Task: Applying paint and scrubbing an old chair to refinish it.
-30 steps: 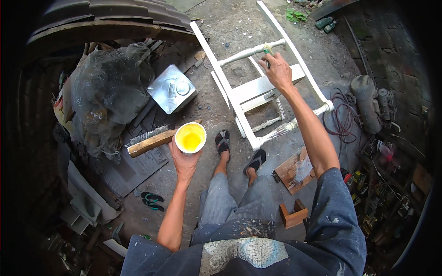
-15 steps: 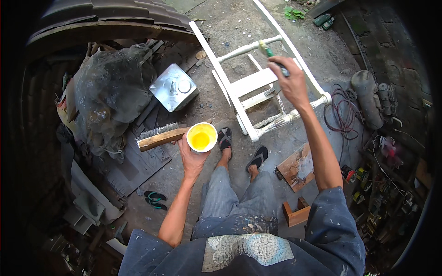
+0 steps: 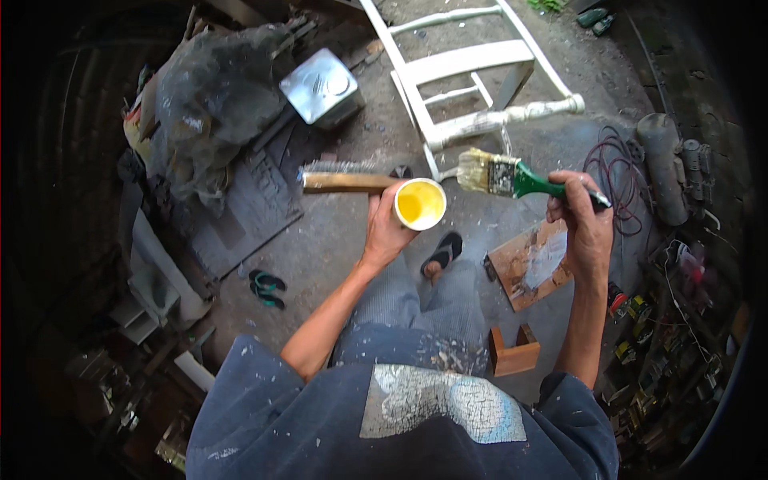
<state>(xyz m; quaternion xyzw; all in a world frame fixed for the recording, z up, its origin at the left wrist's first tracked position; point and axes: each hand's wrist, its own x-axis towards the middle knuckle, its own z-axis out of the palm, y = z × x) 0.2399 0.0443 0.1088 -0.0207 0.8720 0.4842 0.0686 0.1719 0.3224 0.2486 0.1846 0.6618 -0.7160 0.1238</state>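
My left hand (image 3: 386, 228) is closed round a white cup (image 3: 438, 218) with yellow liquid inside. The same hand also keeps hold of a wire brush (image 3: 344, 182), whose wooden back sticks out to the left. In my right hand (image 3: 586, 216) is a paintbrush (image 3: 524, 178) with a green handle; its pale, paint-coated bristles point left, toward the cup but apart from it. Beyond both hands a white wooden chair frame (image 3: 468, 62) lies on the ground, its turned leg (image 3: 512, 120) nearest me. The paintbrush is clear of the frame.
A square metal can (image 3: 320, 84) stands at the far left, beside a heap under clear plastic sheeting (image 3: 216, 112). Flip-flops (image 3: 266, 290), a stained board (image 3: 532, 264) and a small wooden piece (image 3: 516, 358) lie near my feet. A coiled hose (image 3: 612, 180) and a cylindrical tank (image 3: 662, 172) are at right.
My right hand has drawn the paintbrush back from the chair frame's rail toward me. My left hand has moved right and up with the cup and wire brush. The view has shifted.
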